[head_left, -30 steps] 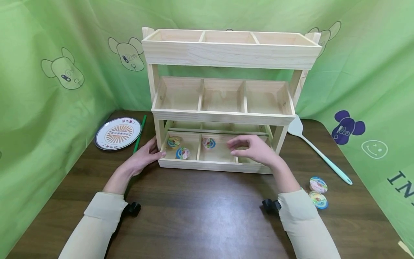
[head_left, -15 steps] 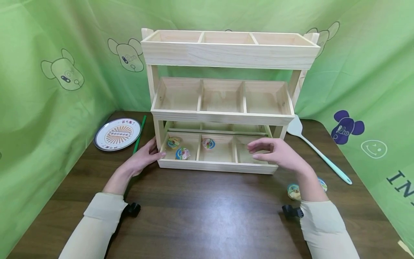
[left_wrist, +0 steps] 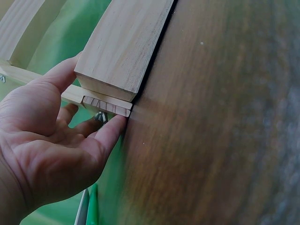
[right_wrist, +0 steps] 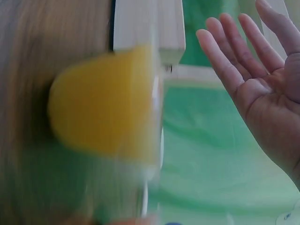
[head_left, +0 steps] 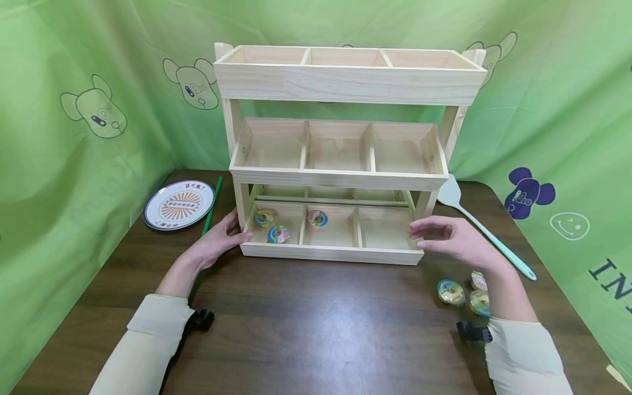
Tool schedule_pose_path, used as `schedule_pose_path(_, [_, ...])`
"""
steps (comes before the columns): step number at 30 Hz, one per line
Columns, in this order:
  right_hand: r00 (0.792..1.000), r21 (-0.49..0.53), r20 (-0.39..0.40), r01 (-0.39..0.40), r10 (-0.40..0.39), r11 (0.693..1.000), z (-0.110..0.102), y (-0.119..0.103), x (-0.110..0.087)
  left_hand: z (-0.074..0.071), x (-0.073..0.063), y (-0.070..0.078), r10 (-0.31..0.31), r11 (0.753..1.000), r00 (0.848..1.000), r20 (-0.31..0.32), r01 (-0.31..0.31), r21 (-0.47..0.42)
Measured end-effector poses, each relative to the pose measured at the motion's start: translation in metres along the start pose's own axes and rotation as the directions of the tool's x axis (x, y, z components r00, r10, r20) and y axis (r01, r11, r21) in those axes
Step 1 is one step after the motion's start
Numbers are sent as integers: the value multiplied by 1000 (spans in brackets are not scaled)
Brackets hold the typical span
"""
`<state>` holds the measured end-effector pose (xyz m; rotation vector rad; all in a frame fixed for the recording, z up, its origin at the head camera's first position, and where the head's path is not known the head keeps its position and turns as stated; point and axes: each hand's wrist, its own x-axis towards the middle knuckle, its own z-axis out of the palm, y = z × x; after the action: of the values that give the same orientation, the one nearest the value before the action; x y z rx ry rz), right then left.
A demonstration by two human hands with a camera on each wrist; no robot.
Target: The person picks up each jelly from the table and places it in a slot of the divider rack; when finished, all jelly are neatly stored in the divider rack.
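Observation:
At the lower left corner of a three-tier wooden rack (head_left: 340, 178), my left hand (head_left: 219, 241) grips the bottom tray's end; in the left wrist view its thumb lies against the tray (left_wrist: 124, 47) while the fingers curl behind the end piece. My right hand (head_left: 459, 241) hovers beside the tray's right end, fingers loosely bent and holding nothing. Small lidded jelly cups sit in the bottom tray: two (head_left: 278, 234) in the left compartment, one (head_left: 318, 218) in the middle. Below my right hand, three jelly cups (head_left: 451, 292) stand on the table; a yellow one (right_wrist: 98, 103) looms blurred in the right wrist view.
A round patterned plate (head_left: 180, 204) and a green stick (head_left: 213, 206) lie left of the rack. To the right is a spatula (head_left: 486, 233) with a pale blue handle. Green printed cloth (head_left: 113, 164) encloses the dark wooden table (head_left: 296, 318).
My right hand has moved right, from above the bottom tray's middle to past its right end, exposing the right compartment. My left hand stays in place.

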<state>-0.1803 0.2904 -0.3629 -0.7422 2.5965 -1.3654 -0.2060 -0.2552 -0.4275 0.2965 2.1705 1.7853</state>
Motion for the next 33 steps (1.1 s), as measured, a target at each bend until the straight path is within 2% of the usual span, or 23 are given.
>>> schedule_pose_path(4, [999,26,23,-23,23,999,-9,8,-12,0,0,0,7,1000,1000,1,-7,3])
schedule_pose_path(8, [999,33,47,-16,14,999,-21,15,-24,0,0,-1,10,1000,1000,0,-10,4])
schedule_pose_path(11, [998,-7,62,-16,16,1000,-28,21,-34,0,0,0,7,1000,1000,-2,-7,10])
schedule_pose_path(17, [991,-68,91,-91,97,994,-41,38,-53,0,1,-2,9,1000,1000,-3,-9,12])
schedule_pose_path(21, [989,-107,88,-111,121,988,-49,47,-65,0,1,-3,9,1000,1000,1,-9,5])
schedule_pose_path(28, [988,-33,118,-99,102,995,-58,64,-80,0,1,-2,5,1000,1000,2,-5,-1])
schedule_pose_path(33, [972,-82,154,-167,178,983,-61,68,-85,0,0,0,8,1000,1000,-4,-8,9])
